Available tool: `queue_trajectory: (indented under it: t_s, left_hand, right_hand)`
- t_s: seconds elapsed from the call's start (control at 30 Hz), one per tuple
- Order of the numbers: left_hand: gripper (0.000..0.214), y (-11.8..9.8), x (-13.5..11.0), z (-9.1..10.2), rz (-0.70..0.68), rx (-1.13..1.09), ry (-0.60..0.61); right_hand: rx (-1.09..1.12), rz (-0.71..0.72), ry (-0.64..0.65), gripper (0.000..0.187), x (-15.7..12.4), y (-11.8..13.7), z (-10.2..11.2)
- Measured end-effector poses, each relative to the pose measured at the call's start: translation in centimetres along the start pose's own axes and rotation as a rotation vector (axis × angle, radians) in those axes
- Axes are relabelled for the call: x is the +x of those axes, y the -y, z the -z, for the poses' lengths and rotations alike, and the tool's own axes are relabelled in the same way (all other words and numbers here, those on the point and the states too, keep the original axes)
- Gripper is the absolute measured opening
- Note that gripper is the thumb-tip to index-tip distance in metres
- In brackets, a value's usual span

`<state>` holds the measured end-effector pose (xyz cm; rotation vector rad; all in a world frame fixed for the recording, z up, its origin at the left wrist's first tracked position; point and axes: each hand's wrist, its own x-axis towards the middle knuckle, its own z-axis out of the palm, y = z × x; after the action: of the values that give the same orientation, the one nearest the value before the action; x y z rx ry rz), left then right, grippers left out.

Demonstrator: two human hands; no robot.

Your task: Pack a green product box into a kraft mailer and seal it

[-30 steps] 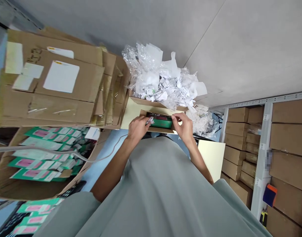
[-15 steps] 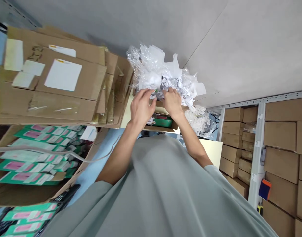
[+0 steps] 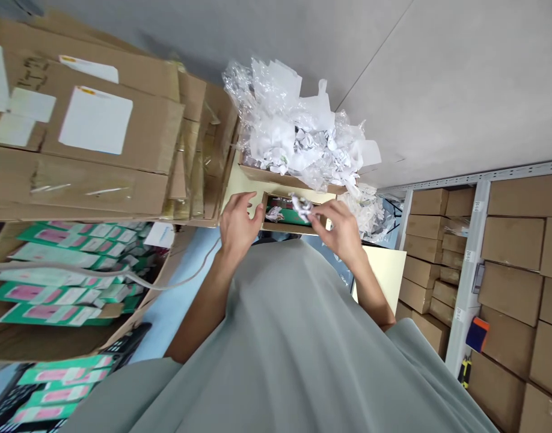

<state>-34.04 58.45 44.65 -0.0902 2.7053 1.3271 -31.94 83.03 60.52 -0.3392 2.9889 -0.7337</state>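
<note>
A small open cardboard box (image 3: pixel 285 227) sits in front of me with a green packet (image 3: pixel 290 216) and a crumpled scrap inside. My left hand (image 3: pixel 237 223) rests at the box's left end, fingers loosely curled on its edge. My right hand (image 3: pixel 341 227) is at the box's right end and pinches a crumpled wad of plastic and paper (image 3: pixel 302 205) just above the box. Behind the small box stands a larger carton (image 3: pixel 276 176) heaped with crumpled clear plastic and white paper (image 3: pixel 298 138).
Flattened cardboard cartons (image 3: pixel 95 150) with white labels are stacked on the left. Below them an open box holds several green and pink packets (image 3: pixel 55 270). Shelving (image 3: pixel 472 252) with brown boxes fills the right side. A cable (image 3: pixel 122 276) runs across the left.
Both hands came back down from the heap of crumpled wrapping to the small box. My right hand now holds a crumpled wad above it.
</note>
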Motion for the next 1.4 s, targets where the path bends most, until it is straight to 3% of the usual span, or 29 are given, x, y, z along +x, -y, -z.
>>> queue_trajectory:
  t_s: [0.17,0.27,0.37,0.47,0.57,0.7,0.87,0.97,1.07,1.23,1.4]
  left_hand:
    - [0.046,0.9,-0.8,-1.4,0.079,0.070,0.081]
    - [0.047,1.4,-0.9,-1.4,0.118,0.113,0.133]
    - [0.042,1.9,-0.8,-1.1,0.148,0.162,0.194]
    - [0.032,2.1,-0.7,-1.0,0.150,0.224,0.240]
    - [0.029,1.9,-0.8,-0.9,0.145,0.290,0.259]
    - [0.030,0.6,-1.3,-0.6,0.104,0.326,0.285]
    - [0.027,-2.6,-2.0,-1.9,-0.071,0.312,0.417]
    - [0.025,-5.6,-2.9,-4.6,-0.214,0.289,0.554]
    - [0.026,-9.4,-5.3,-8.6,-0.387,0.288,0.675]
    - [0.025,-15.7,-12.1,-16.3,-0.661,0.317,0.812]
    - [0.029,-20.8,-19.8,-24.9,-0.807,0.388,0.923]
  right_hand:
    - [-0.129,-0.268,0.309,0.016,-1.9,-3.4,-6.8]
    - [-0.127,-0.406,0.301,0.019,-2.4,-5.0,-8.7]
    - [-0.177,-0.639,0.160,0.026,-3.7,-6.1,-8.5]
    - [-0.178,-0.856,0.157,0.028,-5.1,-6.9,-8.1]
    - [-0.117,-0.915,0.192,0.020,-5.7,-7.2,-8.6]
    - [-0.080,-0.976,0.139,0.021,-7.5,-6.2,-9.1]
    - [-0.037,-1.163,-0.006,0.021,-14.5,-5.0,-7.8]
    - [0.010,-1.300,-0.124,0.019,-20.5,-4.6,-6.8]
    - [0.078,-1.432,-0.296,0.019,-26.6,-4.6,-6.0]
    - [0.139,-1.598,-0.567,0.021,-37.2,-5.6,-5.2]
    - [0.237,-1.713,-0.778,0.022,-48.0,-6.7,-5.7]
